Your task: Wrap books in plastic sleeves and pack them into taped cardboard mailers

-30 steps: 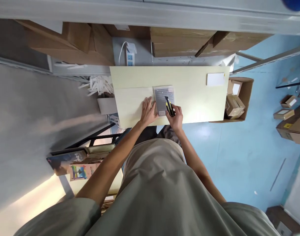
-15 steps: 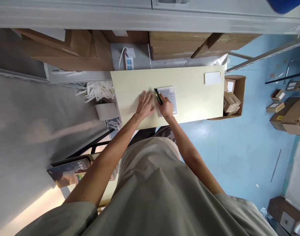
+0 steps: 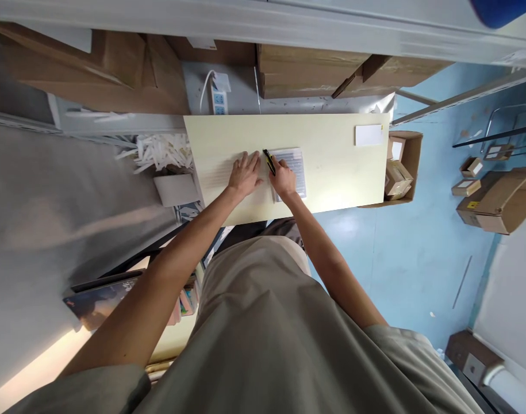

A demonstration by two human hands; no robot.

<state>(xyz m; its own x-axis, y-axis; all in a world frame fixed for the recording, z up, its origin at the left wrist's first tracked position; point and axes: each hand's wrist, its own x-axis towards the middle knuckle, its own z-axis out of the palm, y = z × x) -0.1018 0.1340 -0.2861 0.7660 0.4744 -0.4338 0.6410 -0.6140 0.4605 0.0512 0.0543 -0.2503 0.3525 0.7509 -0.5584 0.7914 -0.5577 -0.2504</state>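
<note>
My left hand (image 3: 244, 174) lies flat with fingers spread on the pale yellow table (image 3: 331, 172), left of a grey packet (image 3: 295, 172). My right hand (image 3: 282, 178) is closed round a black and yellow utility knife (image 3: 269, 161), whose tip sits at the packet's left edge. The right hand rests on the packet's near left corner. A small white card (image 3: 368, 135) lies at the table's far right corner.
An open cardboard box (image 3: 403, 169) with small boxes stands on the blue floor right of the table. White paper strips (image 3: 159, 152) pile up at the table's left. Large cartons (image 3: 310, 72) and a power strip (image 3: 218, 98) sit behind. Books (image 3: 103, 299) lie lower left.
My right hand moved the knife from the packet's middle to its left edge. My left hand slid a little left and spread flat. The view shifted slightly.
</note>
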